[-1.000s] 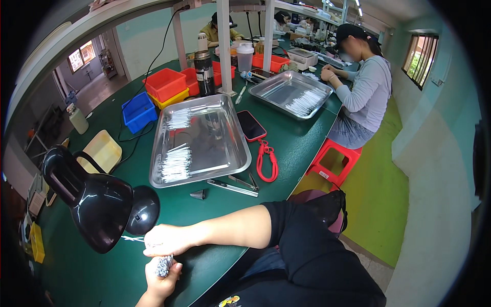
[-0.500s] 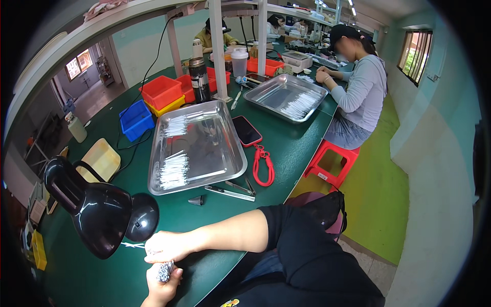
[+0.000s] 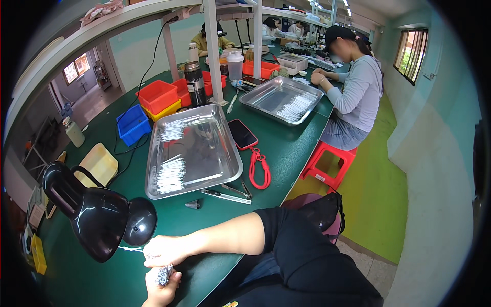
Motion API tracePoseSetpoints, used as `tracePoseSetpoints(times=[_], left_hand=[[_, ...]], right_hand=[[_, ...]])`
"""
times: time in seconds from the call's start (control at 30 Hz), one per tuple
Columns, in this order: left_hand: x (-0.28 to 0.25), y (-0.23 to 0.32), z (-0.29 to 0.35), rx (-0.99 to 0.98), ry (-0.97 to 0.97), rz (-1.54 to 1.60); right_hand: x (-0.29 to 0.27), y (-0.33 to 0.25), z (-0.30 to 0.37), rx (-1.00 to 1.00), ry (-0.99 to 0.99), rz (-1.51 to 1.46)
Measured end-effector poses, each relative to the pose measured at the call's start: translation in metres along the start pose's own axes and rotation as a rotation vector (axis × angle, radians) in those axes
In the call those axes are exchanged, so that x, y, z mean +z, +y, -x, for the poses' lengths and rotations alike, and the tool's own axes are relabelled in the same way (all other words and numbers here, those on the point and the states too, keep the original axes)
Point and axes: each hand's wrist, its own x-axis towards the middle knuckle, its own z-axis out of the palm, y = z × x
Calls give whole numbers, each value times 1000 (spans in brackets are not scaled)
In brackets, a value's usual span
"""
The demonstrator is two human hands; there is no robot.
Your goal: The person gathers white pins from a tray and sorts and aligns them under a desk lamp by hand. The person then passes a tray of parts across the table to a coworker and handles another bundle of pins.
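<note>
My left hand is closed around a bundle of thin white-and-grey sticks, whose ends face up out of the fist. Just above it and touching or nearly touching, my right hand is closed, its fingertips turned down and largely hidden. A few thin white sticks poke out to the left of the right hand, under the black desk lamp; whether the fingers grip them is not clear. Farther back, a steel tray carries two groups of similar sticks along its left side.
Near the tray's front edge lie a silver pen-like tool, tweezers and a dark cone-shaped tip. A phone with a red strap is right of it. Bins, a flask and a second tray stand behind; a co-worker sits at right.
The whole view has shifted slightly, with the scene moving a little left. Both hands keep nearly the same pose, the left still holding the bundle.
</note>
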Motion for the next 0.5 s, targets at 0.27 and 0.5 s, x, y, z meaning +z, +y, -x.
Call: tracePoseSetpoints(times=[0.27, 0.5], left_hand=[[-1, -4, 0, -1, -9, 21], [0, -2, 0, 1, -7, 2]], right_hand=[[2, 3, -1, -17, 34, -8], [-1, 3, -1, 38, -75, 20]])
